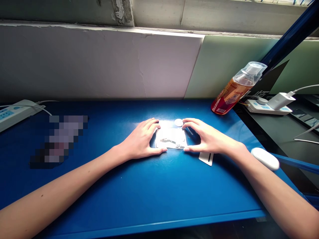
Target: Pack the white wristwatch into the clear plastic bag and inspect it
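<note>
A small flat shiny sheet or clear packet (pixel 170 138) lies on the blue table (pixel 139 196), brightly lit from above. My left hand (pixel 141 141) grips its left edge between thumb and curled fingers. My right hand (pixel 205 139) grips its right edge the same way, thumb at the near corner. A small round white disc (pixel 178 122) lies just beyond the sheet, touching my right fingertips. A small white card (pixel 206 158) pokes out from under my right palm.
An orange spray bottle (pixel 235 89) leans at the back right. A white power strip with a charger (pixel 270 105) lies beyond it. Another power strip (pixel 15 113) sits at the left edge. A white lamp head (pixel 265 158) hangs near my right forearm. A wall stands behind the table.
</note>
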`<state>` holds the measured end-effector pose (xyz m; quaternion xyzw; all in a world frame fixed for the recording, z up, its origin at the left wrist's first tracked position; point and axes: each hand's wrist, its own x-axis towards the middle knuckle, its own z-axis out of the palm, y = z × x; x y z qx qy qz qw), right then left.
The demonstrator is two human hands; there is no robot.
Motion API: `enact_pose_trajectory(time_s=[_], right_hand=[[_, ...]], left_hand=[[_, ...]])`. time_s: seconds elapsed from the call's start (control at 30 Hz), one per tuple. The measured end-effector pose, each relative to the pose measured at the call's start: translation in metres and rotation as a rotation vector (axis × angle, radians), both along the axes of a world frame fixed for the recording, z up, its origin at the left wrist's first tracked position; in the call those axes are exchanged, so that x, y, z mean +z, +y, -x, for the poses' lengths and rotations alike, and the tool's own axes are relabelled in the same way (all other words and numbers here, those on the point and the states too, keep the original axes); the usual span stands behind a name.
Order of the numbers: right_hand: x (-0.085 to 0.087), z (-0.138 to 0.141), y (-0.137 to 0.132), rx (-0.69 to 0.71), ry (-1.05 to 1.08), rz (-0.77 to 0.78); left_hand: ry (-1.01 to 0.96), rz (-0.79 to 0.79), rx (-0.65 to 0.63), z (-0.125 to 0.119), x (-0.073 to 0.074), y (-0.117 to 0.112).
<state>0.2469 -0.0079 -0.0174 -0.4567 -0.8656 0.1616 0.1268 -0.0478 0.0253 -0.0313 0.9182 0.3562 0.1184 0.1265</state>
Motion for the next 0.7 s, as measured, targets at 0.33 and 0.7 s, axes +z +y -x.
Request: enact_pose_trajectory(time_s=[0.33, 0.7], right_hand=[[-0.005, -0.0018, 0.0011, -0.03, -0.004, -0.028], [-0.0029, 0.0002, 0.0009, -0.04, -0.05, -0.025]], left_hand=[[0.004, -0.002, 0.061, -0.0015, -0.0007, -0.0017], [0.009, -0.001, 0.082, -0.0012, -0.0019, -0.0014]])
